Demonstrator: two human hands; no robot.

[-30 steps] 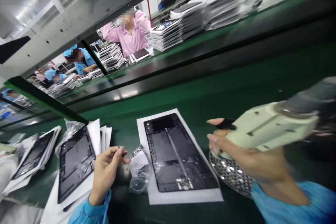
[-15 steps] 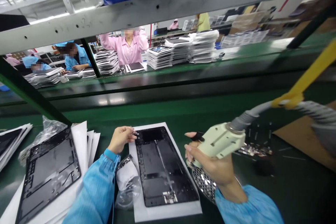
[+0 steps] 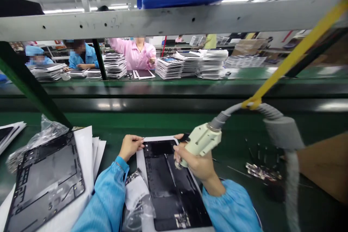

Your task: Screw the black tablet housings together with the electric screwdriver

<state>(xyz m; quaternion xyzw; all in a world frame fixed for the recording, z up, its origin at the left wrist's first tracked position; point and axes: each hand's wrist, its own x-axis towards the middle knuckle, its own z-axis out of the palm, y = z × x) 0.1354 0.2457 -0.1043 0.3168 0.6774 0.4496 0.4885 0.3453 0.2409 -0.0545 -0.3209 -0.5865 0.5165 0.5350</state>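
A black tablet back housing (image 3: 163, 185) lies inner side up on white sheets (image 3: 140, 157) in front of me. At its top left corner, my left hand (image 3: 130, 146) has thumb and fingertips pinched together; whatever is between them is too small to make out. My right hand (image 3: 199, 163) grips a cream hot-air gun (image 3: 203, 139) with a thick grey hose (image 3: 282, 130). Its metal nozzle points down over the housing's upper right part. Beside the housing, partly under my left sleeve, is a clear plastic bag (image 3: 140, 206) with small parts near it.
Another tablet housing (image 3: 51, 181) rests on paper sheets at the left, near a crumpled plastic bag (image 3: 46, 134). Small metal parts (image 3: 262, 172) and a cardboard sheet (image 3: 323, 166) are at right. A yellow strap (image 3: 296, 58) suspends the hose. People work beyond the green-framed bench.
My right hand has brought the hot-air gun leftward, from beside the housing to over its upper right part. My left hand stays by the top left corner. The camera view has shifted.
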